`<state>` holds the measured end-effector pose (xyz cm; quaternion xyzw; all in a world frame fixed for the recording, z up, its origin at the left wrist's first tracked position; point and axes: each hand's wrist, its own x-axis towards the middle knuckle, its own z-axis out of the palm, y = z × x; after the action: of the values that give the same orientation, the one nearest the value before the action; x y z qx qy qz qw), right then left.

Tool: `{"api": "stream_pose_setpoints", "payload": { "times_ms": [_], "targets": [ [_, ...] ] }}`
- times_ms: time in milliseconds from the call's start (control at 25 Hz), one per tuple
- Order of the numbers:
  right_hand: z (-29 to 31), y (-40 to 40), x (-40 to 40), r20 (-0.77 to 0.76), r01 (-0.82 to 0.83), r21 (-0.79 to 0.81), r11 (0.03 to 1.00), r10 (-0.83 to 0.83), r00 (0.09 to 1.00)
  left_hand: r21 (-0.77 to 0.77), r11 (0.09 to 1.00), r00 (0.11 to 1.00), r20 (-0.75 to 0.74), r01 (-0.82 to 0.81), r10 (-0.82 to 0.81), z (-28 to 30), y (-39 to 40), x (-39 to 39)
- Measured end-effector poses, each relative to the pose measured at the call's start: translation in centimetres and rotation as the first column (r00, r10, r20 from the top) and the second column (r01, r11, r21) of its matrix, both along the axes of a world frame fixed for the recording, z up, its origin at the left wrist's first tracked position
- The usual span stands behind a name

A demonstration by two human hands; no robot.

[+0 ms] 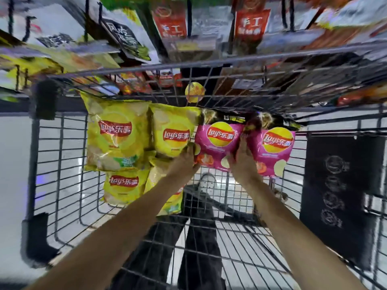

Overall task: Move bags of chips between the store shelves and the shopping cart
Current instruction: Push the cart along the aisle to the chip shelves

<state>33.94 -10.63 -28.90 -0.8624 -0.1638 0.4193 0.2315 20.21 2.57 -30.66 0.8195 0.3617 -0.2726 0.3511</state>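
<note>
- My left hand [188, 156] grips the left edge of a pink chip bag [217, 143], fingers curled round the bag's lower left corner.
- My right hand [240, 155] holds the same pink chip bag on its right side, thumb and fingers wrapped over the edge where it meets the second pink bag [274, 150].
- Both pink bags sit side by side inside the shopping cart [62, 164], leaning against its far wire wall, touching each other.
- To the left of them stand 2 yellow chip bags: a large yellow bag [117, 135] at the far left and a smaller yellow bag [171, 131] just beside my left hand.
- 2 more yellow bags lie lower in the cart: one bottom yellow bag [123, 187] under the large one, and another partly hidden behind my left forearm.
- A dark bag [274, 122] shows behind the tops of the pink bags; its print is too blurred to read.
- Beyond the cart's far rim, the store shelves [188, 45] hold red, white and dark snack packets, all blurred.
- A black panel [341, 193] with round white marks hangs on the cart's right side.
- Through the wire floor I see my dark trousers [199, 248] and a light shoe [206, 183].
</note>
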Motion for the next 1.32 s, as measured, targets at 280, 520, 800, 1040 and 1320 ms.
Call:
{"api": "stream_pose_setpoints", "payload": {
  "times_ms": [280,520,800,1040,1320],
  "targets": [
    [-2.4,2.0,1.3,-0.032,0.15,-0.008,0.989,-0.15,0.988,-0.078,0.982,0.985,-0.025,-0.172,0.17,-2.0,-1.4,1.5],
    [0.1,0.4,0.4,-0.055,0.175,0.016,0.984,-0.174,0.983,-0.107,0.962,0.959,0.105,-0.252,0.263,-1.2,-2.3,0.4],
    [5.9,-2.0,-1.8,-0.105,0.291,0.033,0.956,-0.286,0.952,-0.185,0.953,0.93,0.239,-0.239,0.279,5.8,-3.3,-3.4],
    [13.0,-3.2,-5.0,-0.106,0.317,0.112,0.942,-0.306,0.946,-0.254,0.933,0.927,0.208,-0.256,0.311,11.9,-2.5,-6.1],
    [21.3,-4.2,-10.0,-0.036,0.397,0.308,0.864,-0.407,0.913,-0.4,0.916,0.927,0.332,-0.031,0.177,22.0,-1.3,-9.0]
  ]
}}
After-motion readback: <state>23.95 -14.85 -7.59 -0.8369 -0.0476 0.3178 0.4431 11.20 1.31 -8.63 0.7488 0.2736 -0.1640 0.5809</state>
